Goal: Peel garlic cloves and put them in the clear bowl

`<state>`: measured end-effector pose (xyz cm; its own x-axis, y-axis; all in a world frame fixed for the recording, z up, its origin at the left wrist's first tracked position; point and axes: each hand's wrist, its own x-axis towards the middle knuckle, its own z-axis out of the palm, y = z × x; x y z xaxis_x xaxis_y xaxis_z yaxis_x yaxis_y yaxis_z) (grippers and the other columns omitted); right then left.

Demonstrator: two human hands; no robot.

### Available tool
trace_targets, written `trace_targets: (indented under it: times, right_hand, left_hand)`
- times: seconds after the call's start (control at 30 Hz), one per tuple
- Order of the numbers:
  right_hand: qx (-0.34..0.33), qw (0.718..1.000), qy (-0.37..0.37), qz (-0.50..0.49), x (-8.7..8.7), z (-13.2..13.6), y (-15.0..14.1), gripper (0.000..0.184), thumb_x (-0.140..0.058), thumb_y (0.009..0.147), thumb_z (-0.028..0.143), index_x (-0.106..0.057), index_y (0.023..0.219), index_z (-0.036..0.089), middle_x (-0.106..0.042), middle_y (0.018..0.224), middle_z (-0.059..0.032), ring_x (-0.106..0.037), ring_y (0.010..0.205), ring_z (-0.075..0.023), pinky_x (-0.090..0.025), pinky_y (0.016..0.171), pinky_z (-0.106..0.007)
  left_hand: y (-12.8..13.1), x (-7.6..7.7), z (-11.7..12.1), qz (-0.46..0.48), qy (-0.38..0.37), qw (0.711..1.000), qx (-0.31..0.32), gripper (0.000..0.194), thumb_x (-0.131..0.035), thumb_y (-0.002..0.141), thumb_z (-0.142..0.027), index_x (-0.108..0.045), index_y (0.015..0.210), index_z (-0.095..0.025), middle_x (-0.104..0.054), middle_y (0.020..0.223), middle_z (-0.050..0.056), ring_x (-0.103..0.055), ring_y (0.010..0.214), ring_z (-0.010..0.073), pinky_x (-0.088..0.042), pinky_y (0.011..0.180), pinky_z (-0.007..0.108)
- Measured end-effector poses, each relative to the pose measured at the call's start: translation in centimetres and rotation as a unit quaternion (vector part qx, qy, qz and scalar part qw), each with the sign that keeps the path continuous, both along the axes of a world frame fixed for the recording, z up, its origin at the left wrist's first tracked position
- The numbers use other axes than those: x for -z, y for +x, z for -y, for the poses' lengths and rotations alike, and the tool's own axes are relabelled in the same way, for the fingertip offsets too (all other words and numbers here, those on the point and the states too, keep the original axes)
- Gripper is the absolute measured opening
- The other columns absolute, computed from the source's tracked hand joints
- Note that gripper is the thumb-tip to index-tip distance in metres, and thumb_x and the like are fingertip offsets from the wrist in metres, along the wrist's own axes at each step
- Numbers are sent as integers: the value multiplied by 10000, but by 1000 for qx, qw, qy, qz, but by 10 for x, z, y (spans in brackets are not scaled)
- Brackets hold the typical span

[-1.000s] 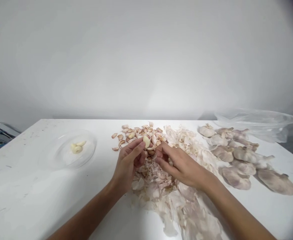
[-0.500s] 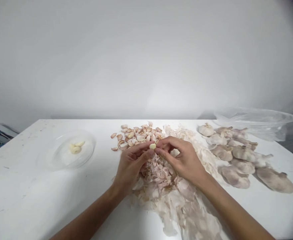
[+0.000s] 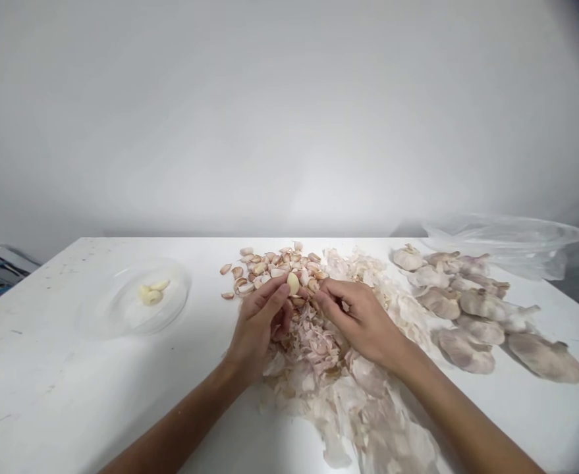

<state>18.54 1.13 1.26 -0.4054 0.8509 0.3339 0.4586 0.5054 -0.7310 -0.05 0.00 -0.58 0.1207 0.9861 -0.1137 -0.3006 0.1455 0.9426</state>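
A pale peeled garlic clove is pinched between the thumb and fingers of my left hand. Just to its right, my right hand has its thumb and index finger pressed together, apart from the clove. Whatever is in that pinch is too small to make out. Behind both hands lies a heap of unpeeled garlic cloves. Beneath them spreads a pile of papery garlic skins, running toward the front edge.
On the left, a clear plate holds a few peeled cloves. Several whole garlic bulbs lie on the right of the white table. A clear plastic bag rests at the back right, near the wall.
My hands have drawn apart slightly. The peeled clove has moved a little left, staying in my left hand and turning more upright, while my right fingers have come off it.
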Motion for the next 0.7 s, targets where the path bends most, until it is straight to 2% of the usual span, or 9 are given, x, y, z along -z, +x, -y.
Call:
trace_targets:
  times: [0.07,0.1,0.17,0.23,0.3,0.43,0.57,0.63,0.7]
  right_hand:
    - [0,1000,0,27,1,-2,2,456,-485,1055,317,-419,620,201,-420,541,61,-385,484,-92,-304,517,-259]
    - [-1,1000,-1,31,2,-3,2,446,-513,1048,330,-472,624,196,-472,547,56,-420,486,-92,-329,518,-256]
    - [1,1000,8,20,2,-3,3,271,-586,1018,311,-647,777,202,-661,693,29,-568,579,-109,-438,582,-254]
    - [11,1000,20,-6,2,-3,1,99,-641,984,261,-731,1017,240,-767,929,5,-682,761,-138,-532,702,-276]
    - [28,999,20,-38,2,-1,-1,164,-668,960,230,-756,1092,274,-787,1001,4,-709,811,-147,-569,739,-289]
    - [68,991,-8,-118,2,3,-9,121,-722,914,233,-813,983,272,-797,870,-1,-693,664,-141,-575,600,-266]
    - [87,984,-11,-155,2,4,-12,136,-775,840,176,-828,931,262,-790,818,-7,-690,649,-150,-563,573,-262]
    - [87,985,-3,-147,0,3,-11,129,-771,829,169,-828,909,253,-775,769,-3,-680,632,-150,-548,570,-261]
    - [82,987,3,-135,-2,3,-9,104,-746,839,177,-821,881,235,-754,710,2,-660,589,-140,-528,549,-253]
  left_hand:
    - [0,1,0,13,-7,1000,4,479,-640,930,-518,-671,1260,-172,-480,603,-42,-371,527,84,-272,454,193]
    - [0,1,0,13,-5,1000,5,502,-618,939,-536,-654,1286,-175,-474,599,-45,-363,527,86,-273,456,193]
    - [1,3,1,5,4,1000,7,528,-582,955,-560,-632,1316,-178,-465,593,-50,-346,524,87,-273,458,192]
    - [2,4,1,-13,12,1000,7,531,-561,967,-563,-626,1323,-174,-464,596,-52,-347,522,87,-276,456,192]
    - [3,4,1,-36,26,999,5,528,-550,978,-550,-626,1329,-163,-457,586,-56,-347,513,88,-283,450,193]
    - [4,4,1,-93,63,994,2,506,-562,982,-519,-648,1330,-162,-431,523,-73,-329,474,84,-287,437,197]
    - [1,6,2,-172,106,979,-27,440,-654,938,-484,-716,1262,-194,-488,556,-62,-403,491,79,-336,448,189]
    - [-1,8,3,-229,154,960,-42,401,-670,935,-452,-734,1243,-203,-560,600,-50,-447,507,80,-381,470,191]
    - [-3,10,4,-301,232,923,-63,344,-664,952,-396,-742,1228,-207,-653,666,-35,-501,530,83,-432,517,196]
